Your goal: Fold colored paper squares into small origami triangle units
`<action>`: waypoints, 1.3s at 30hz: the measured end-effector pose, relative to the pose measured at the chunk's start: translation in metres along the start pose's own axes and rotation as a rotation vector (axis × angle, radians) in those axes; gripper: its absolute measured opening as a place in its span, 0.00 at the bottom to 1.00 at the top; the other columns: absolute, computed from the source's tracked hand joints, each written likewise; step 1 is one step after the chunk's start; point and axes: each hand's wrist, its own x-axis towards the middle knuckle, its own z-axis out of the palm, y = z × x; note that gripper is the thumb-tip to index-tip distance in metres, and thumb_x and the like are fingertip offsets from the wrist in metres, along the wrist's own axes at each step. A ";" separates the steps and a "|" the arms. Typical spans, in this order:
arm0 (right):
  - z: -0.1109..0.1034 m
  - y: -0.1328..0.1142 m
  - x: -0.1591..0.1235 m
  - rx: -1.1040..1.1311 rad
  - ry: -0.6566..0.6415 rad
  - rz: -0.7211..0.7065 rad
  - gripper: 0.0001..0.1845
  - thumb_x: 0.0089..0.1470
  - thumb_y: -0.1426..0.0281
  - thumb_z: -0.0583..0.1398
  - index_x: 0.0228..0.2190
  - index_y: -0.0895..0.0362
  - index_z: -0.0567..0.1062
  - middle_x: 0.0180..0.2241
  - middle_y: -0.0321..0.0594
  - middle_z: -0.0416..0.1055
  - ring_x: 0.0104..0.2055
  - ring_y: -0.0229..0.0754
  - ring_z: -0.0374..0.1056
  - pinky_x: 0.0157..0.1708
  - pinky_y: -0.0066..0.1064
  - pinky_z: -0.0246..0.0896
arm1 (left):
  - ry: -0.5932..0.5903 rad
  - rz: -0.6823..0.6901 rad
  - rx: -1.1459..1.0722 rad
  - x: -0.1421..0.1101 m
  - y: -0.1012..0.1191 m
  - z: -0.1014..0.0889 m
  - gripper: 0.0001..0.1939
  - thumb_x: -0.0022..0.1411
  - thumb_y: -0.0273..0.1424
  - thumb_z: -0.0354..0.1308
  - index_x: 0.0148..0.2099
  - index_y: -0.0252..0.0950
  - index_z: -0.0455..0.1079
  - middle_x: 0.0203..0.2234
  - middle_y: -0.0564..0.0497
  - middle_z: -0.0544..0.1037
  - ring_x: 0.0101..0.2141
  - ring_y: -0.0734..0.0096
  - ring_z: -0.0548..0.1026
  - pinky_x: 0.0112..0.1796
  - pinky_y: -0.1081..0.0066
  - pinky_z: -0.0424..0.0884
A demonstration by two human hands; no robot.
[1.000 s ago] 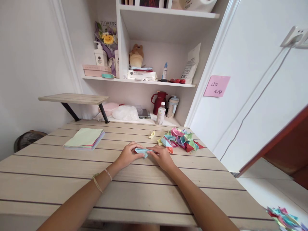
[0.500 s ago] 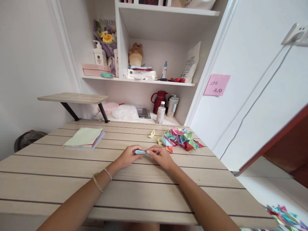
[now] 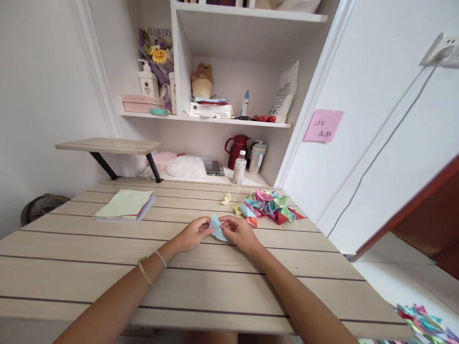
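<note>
A light blue piece of folded paper [image 3: 217, 229] is held between my two hands, just above the middle of the table. It shows a pointed top and a wider lower part. My left hand [image 3: 195, 232] pinches its left side, and my right hand [image 3: 238, 231] pinches the right side with thumb and fingers. Beyond my right hand lies a heap of colourful folded paper pieces [image 3: 267, 206]. One small pale yellow folded piece [image 3: 226, 198] sits apart, left of the heap.
A stack of coloured paper sheets [image 3: 125, 206] lies at the table's left, before a small raised shelf [image 3: 109, 145]. At the back stand a bottle [image 3: 239, 167] and a red jug [image 3: 237, 150]. More folded paper [image 3: 423, 322] is at the lower right, beyond the table edge.
The light blue paper was a thin, flat strip lying sideways between my hands. Now it is turned, with a broader, pointed face showing. Both hands stay nearly in place.
</note>
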 end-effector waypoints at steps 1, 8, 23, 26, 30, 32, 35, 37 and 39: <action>0.001 -0.001 -0.001 -0.008 -0.023 -0.009 0.15 0.47 0.67 0.57 0.38 0.58 0.73 0.24 0.36 0.70 0.22 0.34 0.62 0.22 0.24 0.57 | -0.003 -0.016 -0.034 0.001 -0.001 0.000 0.12 0.53 0.35 0.56 0.37 0.33 0.67 0.28 0.50 0.72 0.30 0.72 0.70 0.33 0.72 0.66; 0.004 -0.008 -0.004 -0.138 0.078 -0.103 0.13 0.47 0.71 0.55 0.36 0.57 0.74 0.19 0.34 0.69 0.20 0.33 0.60 0.21 0.23 0.57 | 0.097 -0.147 -0.324 0.007 -0.009 0.001 0.17 0.48 0.36 0.61 0.39 0.33 0.64 0.26 0.51 0.72 0.23 0.75 0.72 0.29 0.72 0.69; -0.001 -0.003 -0.003 0.056 -0.126 -0.090 0.18 0.43 0.66 0.62 0.39 0.56 0.74 0.32 0.41 0.73 0.29 0.38 0.68 0.27 0.29 0.64 | 0.211 -0.297 -0.515 0.005 -0.005 -0.011 0.21 0.42 0.27 0.65 0.41 0.34 0.66 0.36 0.44 0.75 0.33 0.70 0.75 0.35 0.71 0.69; -0.002 -0.005 -0.002 0.039 -0.131 -0.152 0.19 0.41 0.63 0.63 0.39 0.54 0.75 0.36 0.42 0.72 0.34 0.41 0.68 0.31 0.31 0.64 | 0.215 -0.288 -0.531 0.005 -0.003 -0.011 0.14 0.43 0.29 0.65 0.34 0.32 0.67 0.32 0.45 0.76 0.31 0.71 0.74 0.34 0.72 0.70; -0.005 -0.006 0.000 -0.036 0.006 -0.192 0.16 0.46 0.63 0.60 0.39 0.52 0.75 0.36 0.42 0.73 0.37 0.43 0.68 0.36 0.34 0.64 | 0.197 -0.282 -0.553 0.005 0.002 -0.009 0.12 0.45 0.29 0.64 0.32 0.30 0.68 0.28 0.47 0.76 0.30 0.71 0.75 0.36 0.70 0.70; -0.006 -0.005 0.001 -0.052 0.083 -0.188 0.16 0.48 0.62 0.59 0.40 0.51 0.74 0.36 0.41 0.73 0.37 0.43 0.68 0.36 0.34 0.64 | 0.179 -0.269 -0.566 0.005 0.005 -0.008 0.14 0.44 0.29 0.64 0.36 0.30 0.69 0.31 0.45 0.77 0.33 0.69 0.75 0.39 0.68 0.69; -0.007 -0.003 0.002 -0.063 0.132 -0.182 0.16 0.47 0.62 0.59 0.40 0.51 0.74 0.37 0.41 0.73 0.38 0.44 0.68 0.36 0.34 0.65 | 0.174 -0.261 -0.593 0.005 0.008 -0.008 0.16 0.46 0.30 0.63 0.39 0.30 0.69 0.37 0.43 0.76 0.37 0.66 0.74 0.42 0.66 0.68; -0.007 -0.003 0.002 -0.060 0.123 -0.185 0.16 0.47 0.63 0.59 0.40 0.51 0.74 0.38 0.42 0.73 0.39 0.44 0.68 0.37 0.35 0.65 | 0.185 -0.284 -0.593 0.005 0.007 -0.009 0.15 0.47 0.32 0.63 0.38 0.31 0.69 0.36 0.43 0.76 0.37 0.65 0.74 0.41 0.65 0.69; -0.006 -0.004 0.001 -0.034 0.096 -0.181 0.16 0.46 0.64 0.60 0.40 0.52 0.74 0.39 0.42 0.72 0.40 0.45 0.67 0.39 0.36 0.65 | 0.204 -0.303 -0.563 0.005 0.004 -0.010 0.15 0.46 0.31 0.63 0.38 0.31 0.69 0.33 0.44 0.76 0.35 0.66 0.75 0.39 0.66 0.70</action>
